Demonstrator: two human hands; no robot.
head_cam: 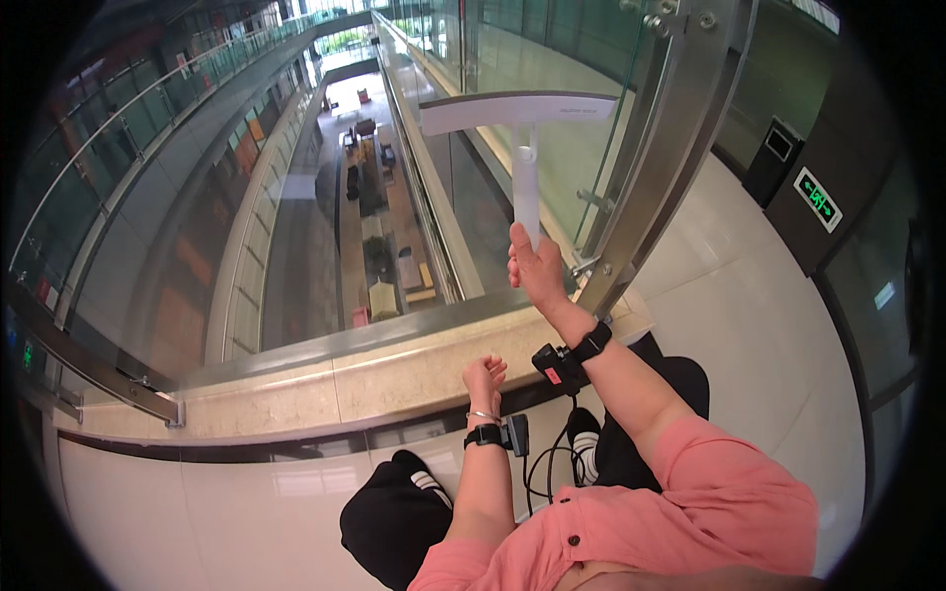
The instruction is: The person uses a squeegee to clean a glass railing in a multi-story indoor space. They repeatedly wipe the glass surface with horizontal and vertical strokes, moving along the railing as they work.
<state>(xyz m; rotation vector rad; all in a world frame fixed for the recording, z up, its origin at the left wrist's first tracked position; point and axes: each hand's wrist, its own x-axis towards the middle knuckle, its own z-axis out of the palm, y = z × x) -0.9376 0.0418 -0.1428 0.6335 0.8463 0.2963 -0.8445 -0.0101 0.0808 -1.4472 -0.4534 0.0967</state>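
My right hand [538,267] grips the lower handle of a white squeegee [525,177], with the thumb laid along the handle. The squeegee is held upright, its wide head with a dark blade edge at the top, in front of the glass balustrade panel [488,199]. Whether the blade touches the glass, I cannot tell. Lower and to the left, my left hand [485,375] is loosely curled above the stone ledge, with no object visible in it. Each wrist wears a black strap with a small device and a cable.
A stone ledge [295,395] runs along the foot of the glass. At the right stands a steel post [658,155] with glass fittings. Beyond the glass lies a deep atrium with furniture below. Black cables [550,462] hang between my legs. A dark bin [772,162] stands farther right.
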